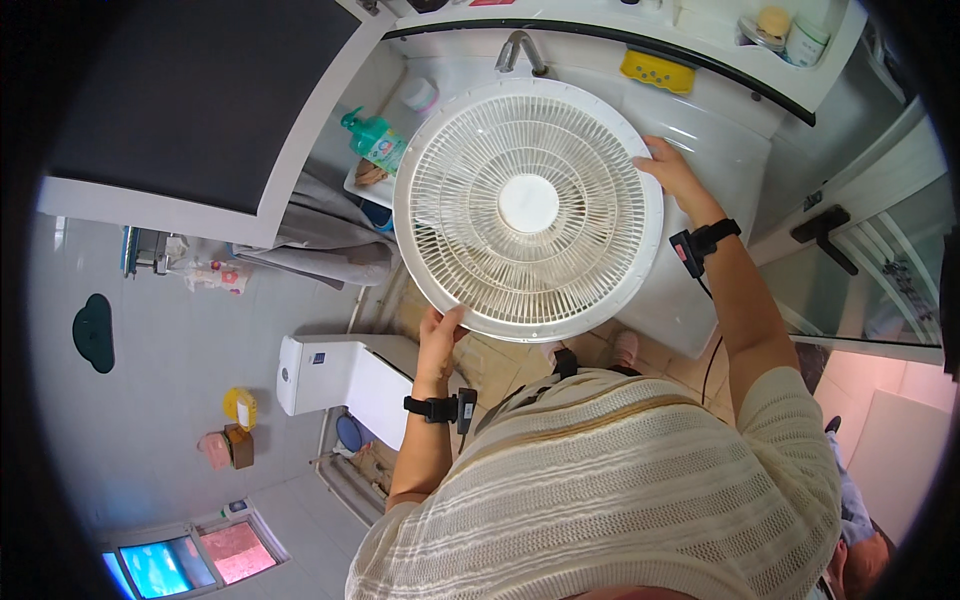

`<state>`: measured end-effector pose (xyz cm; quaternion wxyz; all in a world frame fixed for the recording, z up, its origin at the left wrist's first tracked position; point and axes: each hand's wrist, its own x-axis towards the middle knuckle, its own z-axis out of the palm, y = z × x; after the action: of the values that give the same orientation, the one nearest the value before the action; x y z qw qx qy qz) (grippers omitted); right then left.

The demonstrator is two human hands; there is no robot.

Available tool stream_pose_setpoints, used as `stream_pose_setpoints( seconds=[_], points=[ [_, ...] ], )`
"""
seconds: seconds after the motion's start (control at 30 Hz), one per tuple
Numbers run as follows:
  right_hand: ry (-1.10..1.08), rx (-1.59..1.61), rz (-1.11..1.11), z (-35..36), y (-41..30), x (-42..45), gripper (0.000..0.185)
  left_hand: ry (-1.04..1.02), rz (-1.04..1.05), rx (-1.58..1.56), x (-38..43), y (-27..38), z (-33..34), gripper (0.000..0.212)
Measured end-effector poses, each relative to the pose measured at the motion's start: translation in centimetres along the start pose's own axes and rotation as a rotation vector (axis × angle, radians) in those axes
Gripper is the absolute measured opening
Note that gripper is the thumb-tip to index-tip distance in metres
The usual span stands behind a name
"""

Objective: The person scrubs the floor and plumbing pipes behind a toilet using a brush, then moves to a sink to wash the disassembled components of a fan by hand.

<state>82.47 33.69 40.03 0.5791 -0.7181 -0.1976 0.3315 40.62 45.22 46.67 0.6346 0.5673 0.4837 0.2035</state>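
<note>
A round white plastic fan grille (529, 204) with a solid centre disc is held over a white washbasin (694, 292). My left hand (441, 330) grips its rim at the lower left, with the thumb on top. On the right side of the rim, my right hand (667, 169) holds it the same way. Each wrist wears a black strap with a small device. A chrome faucet (519, 52) stands just beyond the grille's far edge. The basin's bowl is partly hidden under the grille.
A green pump bottle (375, 141) and a white jar (419, 95) stand left of the grille. A yellow soap holder (658, 71) is behind the basin. A white toilet (330, 375) is at lower left, a glass door with a black handle (825, 229) at right. Another person (855, 510) is partly visible at lower right.
</note>
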Motion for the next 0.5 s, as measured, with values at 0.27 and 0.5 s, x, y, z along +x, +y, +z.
stream_pose_setpoints(
  seconds=[0.27, 0.5],
  points=[
    [0.010, -0.103, 0.061, -11.5, 4.1, -3.2, 0.059, -0.344, -0.142, -0.054, 3.0, -1.4, 6.3, 0.039],
    [0.198, -0.168, 0.168, -17.5, 2.4, -8.5, 0.069, -0.617, -0.349, -0.128, 6.1, -4.4, 14.2, 0.044]
  ],
)
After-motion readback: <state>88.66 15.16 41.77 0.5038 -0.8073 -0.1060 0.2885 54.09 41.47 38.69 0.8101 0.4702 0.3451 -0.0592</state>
